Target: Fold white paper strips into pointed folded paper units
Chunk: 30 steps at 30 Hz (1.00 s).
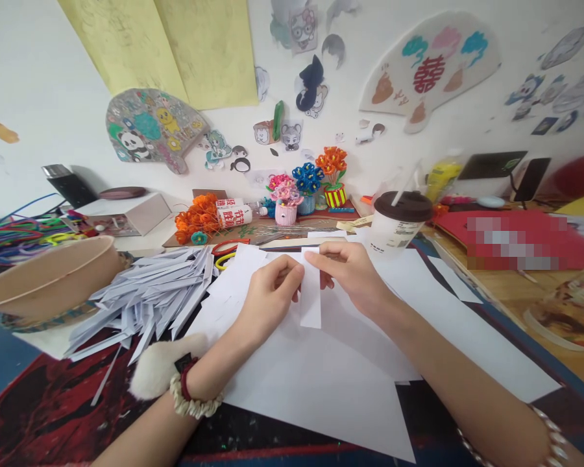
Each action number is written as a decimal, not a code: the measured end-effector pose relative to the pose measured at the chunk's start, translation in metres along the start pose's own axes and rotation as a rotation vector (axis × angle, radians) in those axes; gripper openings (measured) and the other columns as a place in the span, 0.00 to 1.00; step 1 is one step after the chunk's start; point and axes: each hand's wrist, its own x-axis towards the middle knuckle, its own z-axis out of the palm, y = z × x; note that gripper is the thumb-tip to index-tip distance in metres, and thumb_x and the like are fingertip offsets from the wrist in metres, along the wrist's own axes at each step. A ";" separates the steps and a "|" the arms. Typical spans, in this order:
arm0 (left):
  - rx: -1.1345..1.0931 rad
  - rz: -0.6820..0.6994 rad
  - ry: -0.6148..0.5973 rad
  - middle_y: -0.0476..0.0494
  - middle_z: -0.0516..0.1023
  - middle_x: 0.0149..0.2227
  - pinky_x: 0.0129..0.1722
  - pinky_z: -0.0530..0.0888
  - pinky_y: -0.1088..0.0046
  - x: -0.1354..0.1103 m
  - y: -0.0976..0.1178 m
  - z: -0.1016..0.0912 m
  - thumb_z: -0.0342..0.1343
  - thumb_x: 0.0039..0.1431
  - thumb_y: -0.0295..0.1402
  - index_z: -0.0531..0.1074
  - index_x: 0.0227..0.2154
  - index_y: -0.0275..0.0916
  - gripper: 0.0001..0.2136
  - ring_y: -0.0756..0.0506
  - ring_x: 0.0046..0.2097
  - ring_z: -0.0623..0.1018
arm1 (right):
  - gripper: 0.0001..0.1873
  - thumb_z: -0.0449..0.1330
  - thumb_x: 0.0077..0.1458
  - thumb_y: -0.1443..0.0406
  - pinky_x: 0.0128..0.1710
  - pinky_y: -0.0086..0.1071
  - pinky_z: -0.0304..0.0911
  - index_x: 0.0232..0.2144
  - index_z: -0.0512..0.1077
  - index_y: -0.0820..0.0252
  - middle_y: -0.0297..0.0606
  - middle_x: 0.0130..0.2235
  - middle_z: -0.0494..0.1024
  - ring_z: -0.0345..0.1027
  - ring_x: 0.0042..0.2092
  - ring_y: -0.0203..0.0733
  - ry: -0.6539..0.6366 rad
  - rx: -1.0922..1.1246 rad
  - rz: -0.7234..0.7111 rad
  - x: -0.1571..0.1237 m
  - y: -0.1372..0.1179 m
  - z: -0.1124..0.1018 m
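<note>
A narrow white paper strip (311,305) stands upright between my two hands, over the middle of the desk. My left hand (275,288) pinches its left edge with thumb and fingers. From the other side, my right hand (348,266) grips the upper part, its thumb lying across the front. Some fingers of both hands are hidden behind the strip. Beneath them lie large white paper sheets (316,395), overlapping one another. To the left of my hands is a heap of folded white paper strips (160,285).
A tan bowl (53,272) stands at the left, and a lidded drink cup (399,224) behind my right hand. Scissors with yellow handles (224,261) lie beyond the left hand. Pipe-cleaner flower pots (286,211) line the wall. A white fluffy object (163,370) touches my left wrist.
</note>
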 end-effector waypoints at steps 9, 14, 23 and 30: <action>0.038 -0.004 0.015 0.53 0.63 0.20 0.25 0.62 0.76 0.001 0.000 0.000 0.49 0.59 0.35 0.64 0.21 0.37 0.13 0.52 0.24 0.65 | 0.10 0.64 0.48 0.59 0.25 0.29 0.60 0.25 0.73 0.61 0.31 0.24 0.71 0.63 0.24 0.32 -0.080 -0.004 0.007 0.000 0.001 0.001; 0.050 -0.017 0.043 0.53 0.62 0.19 0.24 0.59 0.76 0.001 -0.004 0.003 0.49 0.57 0.35 0.62 0.20 0.37 0.12 0.52 0.24 0.63 | 0.11 0.65 0.47 0.59 0.24 0.29 0.60 0.23 0.72 0.61 0.31 0.22 0.70 0.62 0.24 0.32 -0.063 0.024 0.016 -0.001 0.004 0.003; -0.068 -0.077 0.038 0.53 0.60 0.19 0.23 0.58 0.76 0.006 -0.008 0.004 0.48 0.53 0.34 0.60 0.16 0.38 0.13 0.52 0.24 0.61 | 0.10 0.66 0.45 0.60 0.22 0.29 0.58 0.22 0.75 0.62 0.33 0.21 0.72 0.62 0.23 0.33 -0.042 0.049 0.066 0.000 0.006 0.006; -0.116 -0.150 -0.079 0.53 0.62 0.17 0.23 0.60 0.76 0.000 0.000 0.006 0.47 0.50 0.30 0.61 0.16 0.38 0.10 0.53 0.21 0.62 | 0.08 0.68 0.41 0.63 0.21 0.27 0.55 0.21 0.75 0.63 0.32 0.20 0.71 0.60 0.21 0.30 0.247 0.142 0.032 0.015 0.001 -0.023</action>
